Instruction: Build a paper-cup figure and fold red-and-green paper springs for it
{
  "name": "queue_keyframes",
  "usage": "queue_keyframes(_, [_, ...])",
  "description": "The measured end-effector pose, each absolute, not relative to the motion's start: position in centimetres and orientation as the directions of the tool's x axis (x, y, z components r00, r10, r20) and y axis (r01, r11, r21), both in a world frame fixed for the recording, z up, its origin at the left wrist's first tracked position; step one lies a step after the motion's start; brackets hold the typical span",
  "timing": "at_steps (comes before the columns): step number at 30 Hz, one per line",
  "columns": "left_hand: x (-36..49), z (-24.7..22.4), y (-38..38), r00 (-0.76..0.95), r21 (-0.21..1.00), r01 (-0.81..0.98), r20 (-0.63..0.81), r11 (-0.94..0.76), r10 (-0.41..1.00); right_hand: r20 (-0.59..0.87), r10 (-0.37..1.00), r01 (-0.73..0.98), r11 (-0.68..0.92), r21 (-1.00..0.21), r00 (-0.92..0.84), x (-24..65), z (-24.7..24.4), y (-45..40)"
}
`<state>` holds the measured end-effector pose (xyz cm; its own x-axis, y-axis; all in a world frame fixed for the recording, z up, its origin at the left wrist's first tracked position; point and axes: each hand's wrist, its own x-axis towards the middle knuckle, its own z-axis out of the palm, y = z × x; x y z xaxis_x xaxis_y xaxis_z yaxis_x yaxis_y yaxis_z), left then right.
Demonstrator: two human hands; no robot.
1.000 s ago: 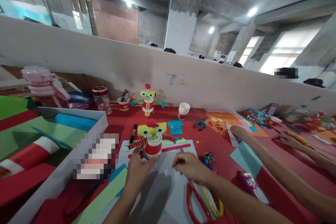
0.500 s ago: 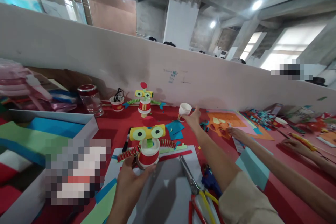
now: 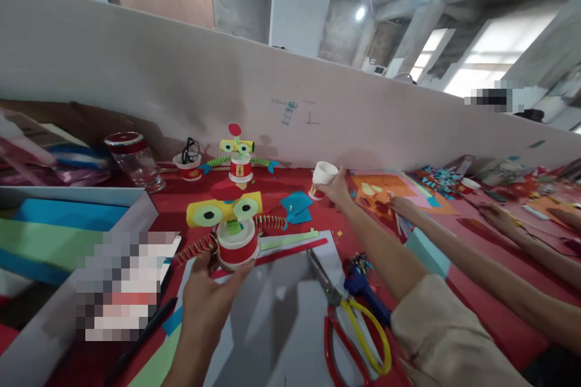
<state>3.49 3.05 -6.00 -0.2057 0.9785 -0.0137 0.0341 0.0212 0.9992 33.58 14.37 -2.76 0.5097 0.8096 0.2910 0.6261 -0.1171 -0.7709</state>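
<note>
My left hand (image 3: 204,299) is closed round the base of a paper-cup figure (image 3: 238,251), red and white, with a yellow tube head, big round paper eyes and folded-paper spring arms. Further off, my right hand (image 3: 334,188) grips a white paper cup (image 3: 325,173), which is tilted; its fingers are partly hidden behind the cup. A second cup (image 3: 315,193) shows just below it. At the back stands a similar finished-looking figure (image 3: 240,168) with a red disc on top. Scissors (image 3: 333,296) with red and yellow handles lie on a white sheet (image 3: 258,338).
On the left are an open box (image 3: 147,205) of coloured paper, a glass jar (image 3: 138,163) and a cup holding glasses (image 3: 187,166). A blue glue gun (image 3: 363,290) lies beside the scissors. Another person's hand (image 3: 406,208) rests by orange paper (image 3: 399,190). A white partition (image 3: 218,84) runs behind.
My right hand has closed on the white cup, which now tilts and looks slightly raised over the lower one. The view has shifted, and my left hand still holds the figure.
</note>
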Motion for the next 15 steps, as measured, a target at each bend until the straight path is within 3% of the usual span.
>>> queue_keyframes(4, [3.5,-5.8,3.1,-0.201,0.998,0.041,-0.028,0.037,0.979,0.216,0.879,0.685,-0.157,-0.711,0.426,34.6,-2.9,10.0])
queue_keyframes(10, [3.8,-6.1,3.3,-0.188,1.0,-0.002,0.006,-0.007,0.982,0.291,0.857,0.661,-0.075,-0.747,0.426,34.6,-4.5,7.6])
queue_keyframes(15, [3.7,-6.6,3.6,-0.194,1.0,0.03,0.009,-0.004,0.981,0.333,0.881,0.711,-0.005,-0.704,0.336,35.5,-2.9,6.0])
